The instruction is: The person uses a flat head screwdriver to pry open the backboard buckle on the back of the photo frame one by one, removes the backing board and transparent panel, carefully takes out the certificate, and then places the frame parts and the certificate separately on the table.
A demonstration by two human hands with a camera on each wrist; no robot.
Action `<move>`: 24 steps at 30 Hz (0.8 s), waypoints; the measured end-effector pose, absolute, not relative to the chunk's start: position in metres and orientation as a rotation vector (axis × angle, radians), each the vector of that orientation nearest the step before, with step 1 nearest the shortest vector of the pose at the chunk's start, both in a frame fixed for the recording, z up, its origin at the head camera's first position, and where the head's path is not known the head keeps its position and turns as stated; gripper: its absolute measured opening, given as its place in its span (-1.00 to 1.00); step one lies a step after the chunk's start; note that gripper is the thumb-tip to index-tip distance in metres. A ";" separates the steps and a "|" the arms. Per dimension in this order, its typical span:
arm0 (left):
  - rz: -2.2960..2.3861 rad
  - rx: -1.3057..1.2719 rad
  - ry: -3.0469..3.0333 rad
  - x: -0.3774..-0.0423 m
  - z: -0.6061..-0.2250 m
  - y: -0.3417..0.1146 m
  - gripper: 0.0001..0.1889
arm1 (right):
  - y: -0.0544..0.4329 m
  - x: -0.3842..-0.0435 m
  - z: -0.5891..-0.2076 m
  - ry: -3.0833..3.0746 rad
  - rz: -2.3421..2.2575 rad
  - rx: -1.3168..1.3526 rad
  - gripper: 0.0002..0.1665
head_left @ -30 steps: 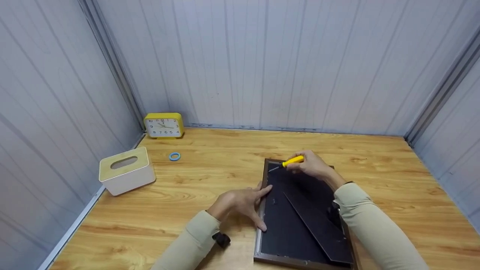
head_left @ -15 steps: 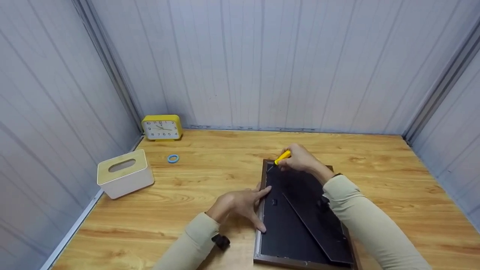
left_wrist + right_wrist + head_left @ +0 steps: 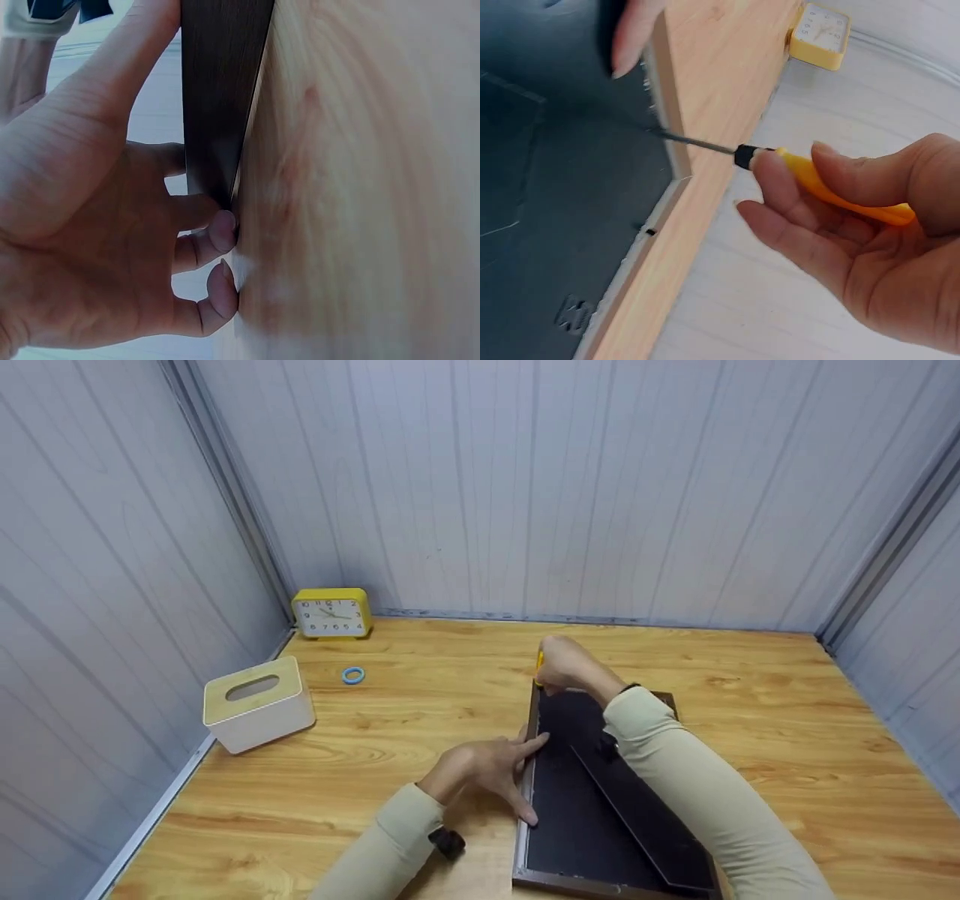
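Note:
A dark picture frame (image 3: 523,840) lies face down on the wooden table, its black back panel (image 3: 555,840) upward. A slanting stand leg (image 3: 637,810) crosses that panel. At the frame's left side, my left hand (image 3: 491,769) has thumb and index finger over the edge; the left wrist view shows other fingers bent against the side (image 3: 217,90), fingertips near the table. My right hand (image 3: 877,240) grips a yellow-handled screwdriver (image 3: 832,191) at the far left corner. Its thin shaft points at the inner edge; the tip's exact contact is unclear. In the head view this hand mostly covers the tool.
A white tissue box (image 3: 262,727) with a wood-look lid stands on the left. Behind it, a yellow clock (image 3: 332,615) is near the back wall (image 3: 487,495). A small blue ring (image 3: 353,675) lies between them and the frame.
My right hand has moved left to the frame's far left corner, turning the screwdriver from a leftward slant to nearly upright in the head view. My left hand stays on the frame's edge.

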State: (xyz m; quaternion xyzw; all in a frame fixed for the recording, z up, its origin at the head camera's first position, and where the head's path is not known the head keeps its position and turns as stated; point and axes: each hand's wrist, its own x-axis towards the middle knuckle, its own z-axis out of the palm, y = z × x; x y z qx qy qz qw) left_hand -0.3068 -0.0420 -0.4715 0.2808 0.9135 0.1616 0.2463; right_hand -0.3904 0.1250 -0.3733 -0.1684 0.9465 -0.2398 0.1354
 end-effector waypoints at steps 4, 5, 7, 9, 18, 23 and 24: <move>0.455 0.771 2.483 -0.307 -0.472 -0.041 0.38 | 0.125 -0.390 -0.371 2.727 -0.688 -0.447 -0.79; 0.457 0.769 2.480 -0.307 -0.472 -0.041 0.38 | 0.126 -0.390 -0.371 2.726 -0.696 -0.437 -0.77; 0.462 0.761 2.472 -0.308 -0.472 -0.041 0.38 | 0.128 -0.391 -0.372 2.728 -0.704 -0.438 -0.76; 0.459 0.763 2.470 -0.308 -0.472 -0.041 0.38 | 0.130 -0.391 -0.373 2.729 -0.714 -0.452 -0.81; 0.504 0.801 2.459 -0.307 -0.470 -0.042 0.38 | 0.147 -0.392 -0.377 2.717 -0.798 -0.547 -0.94; 0.517 0.815 2.446 -0.308 -0.470 -0.044 0.39 | 0.167 -0.390 -0.387 2.609 -1.008 -0.572 -0.87; 0.509 0.816 2.448 -0.308 -0.470 -0.045 0.39 | 0.171 -0.389 -0.389 2.600 -1.050 -0.568 -0.84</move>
